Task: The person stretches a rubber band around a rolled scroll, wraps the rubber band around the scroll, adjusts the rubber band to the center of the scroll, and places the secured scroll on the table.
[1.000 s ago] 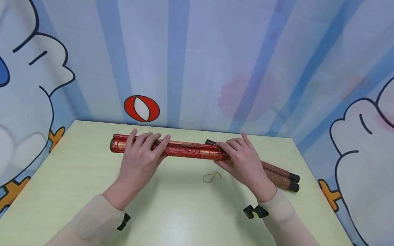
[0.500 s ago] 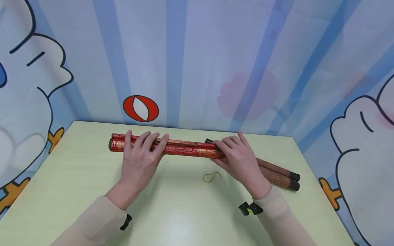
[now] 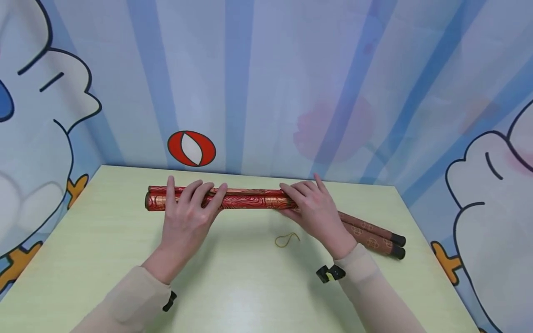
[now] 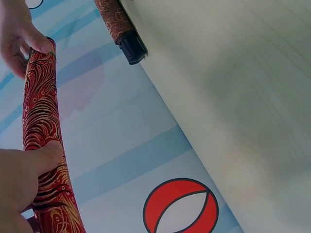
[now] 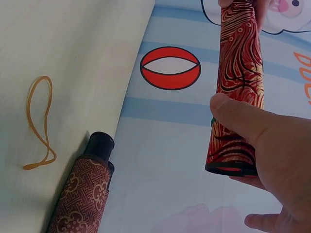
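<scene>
A red scroll (image 3: pixel 250 200) with a gold swirl pattern, rolled into two parallel rolls, is held level above the table. My left hand (image 3: pixel 188 215) grips it toward its left end, fingers over the top, index finger lifted. At the right end my right hand (image 3: pixel 316 215) grips it between thumb and fingers, hiding that end in the head view. The right wrist view shows the thumb across the roll (image 5: pixel 238 141), just above its dark-rimmed end. Behind the right hand lies a brown patterned scroll (image 3: pixel 370 236) with black end knobs.
A thin yellow cord loop (image 3: pixel 286 239) lies on the pale table (image 3: pixel 237 286) in front of the scrolls. A blue striped backdrop (image 3: pixel 266 92) with cartoon figures rises along the table's back and sides.
The red scroll has levelled out from a slight slope down to the right and shifted a little left. My right hand has moved left with its end; the left hand has barely moved.
</scene>
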Demonstrator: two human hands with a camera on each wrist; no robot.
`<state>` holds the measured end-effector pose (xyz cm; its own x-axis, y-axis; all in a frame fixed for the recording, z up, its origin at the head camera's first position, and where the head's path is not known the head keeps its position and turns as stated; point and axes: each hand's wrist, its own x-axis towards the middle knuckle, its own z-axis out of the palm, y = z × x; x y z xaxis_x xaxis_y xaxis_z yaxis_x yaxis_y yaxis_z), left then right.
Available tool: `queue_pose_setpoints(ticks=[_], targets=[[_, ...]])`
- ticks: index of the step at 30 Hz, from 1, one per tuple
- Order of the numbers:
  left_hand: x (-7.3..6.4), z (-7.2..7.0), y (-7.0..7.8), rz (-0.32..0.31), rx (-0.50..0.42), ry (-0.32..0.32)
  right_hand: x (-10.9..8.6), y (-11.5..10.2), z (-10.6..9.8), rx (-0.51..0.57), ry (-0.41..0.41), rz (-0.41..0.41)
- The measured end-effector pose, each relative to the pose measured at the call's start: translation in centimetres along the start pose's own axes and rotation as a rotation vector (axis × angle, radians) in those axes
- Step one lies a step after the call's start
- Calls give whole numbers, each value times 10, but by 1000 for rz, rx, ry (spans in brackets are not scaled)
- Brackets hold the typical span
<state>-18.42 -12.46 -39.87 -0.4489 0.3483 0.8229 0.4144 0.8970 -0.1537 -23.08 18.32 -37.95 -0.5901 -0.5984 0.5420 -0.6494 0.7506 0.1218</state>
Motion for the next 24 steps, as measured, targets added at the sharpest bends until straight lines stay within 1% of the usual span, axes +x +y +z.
queue_pose_setpoints(ticks=[3,9,12,18,21,24], targets=[[0,1,0,10,17,6,-5,1,-1,-1,-9,27],[0,3,0,17,7,9,-8,2,-3,-4,-3,29],[-1,3,0,25,-3,-15,-9,4,-4,-12,9,27],[-5,2,1,32,14,-71,-9,9,-3,-23,31,-3],[-7,3,3,34,10,-81,-10,12,-2,-25,35,-11],[-9,4,4,30,-7,-77,-9,13,-1,-33,28,1]])
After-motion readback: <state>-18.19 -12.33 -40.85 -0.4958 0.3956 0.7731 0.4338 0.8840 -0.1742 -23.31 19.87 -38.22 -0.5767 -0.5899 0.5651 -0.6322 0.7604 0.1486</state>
